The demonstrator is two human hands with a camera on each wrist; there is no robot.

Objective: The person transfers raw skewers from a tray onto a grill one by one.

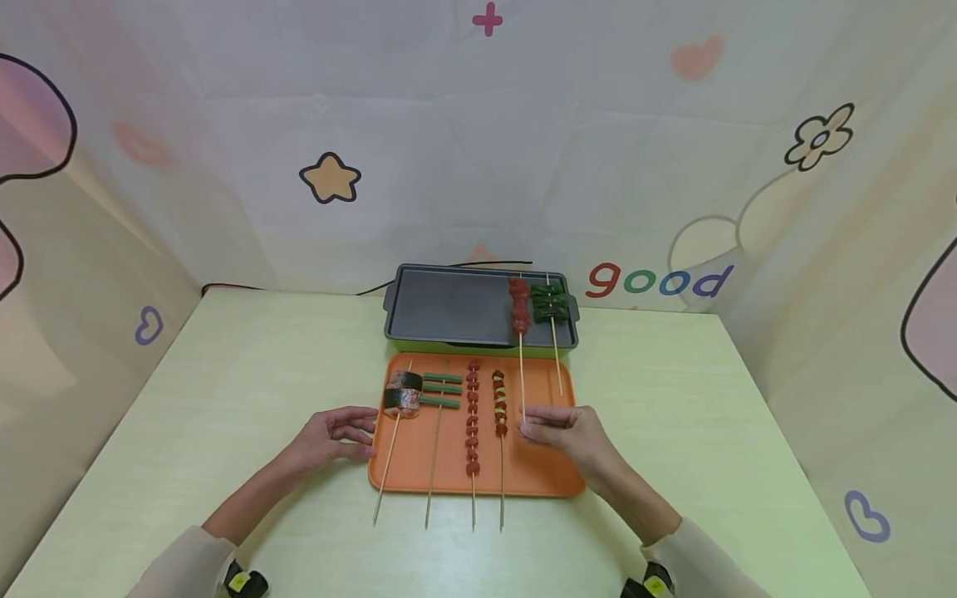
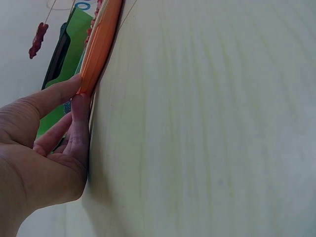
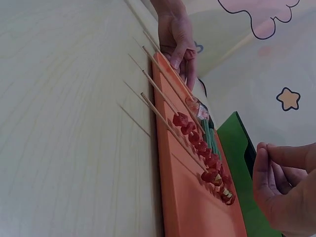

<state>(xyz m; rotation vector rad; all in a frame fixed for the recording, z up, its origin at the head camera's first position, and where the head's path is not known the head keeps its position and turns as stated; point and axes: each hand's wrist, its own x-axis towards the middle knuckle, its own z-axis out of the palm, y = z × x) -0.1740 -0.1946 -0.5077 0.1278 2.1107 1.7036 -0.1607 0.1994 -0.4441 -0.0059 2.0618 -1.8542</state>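
My right hand pinches the lower stick of a red meat skewer between thumb and fingertips. The meat end is at the right part of a dark griddle; contact with its surface cannot be told. Beside it a green vegetable skewer lies on the griddle, its stick reaching out over an orange tray. At the tray's left edge, my left hand pinches the rim between thumb and finger. In the right wrist view, the right hand shows its thumb and forefinger tips together.
On the tray lie a sushi-roll-like skewer, a green-bean-like skewer, a red-bead skewer and a mixed red-and-yellow skewer. Their sticks jut past the front edge. A patterned curtain stands behind the griddle.
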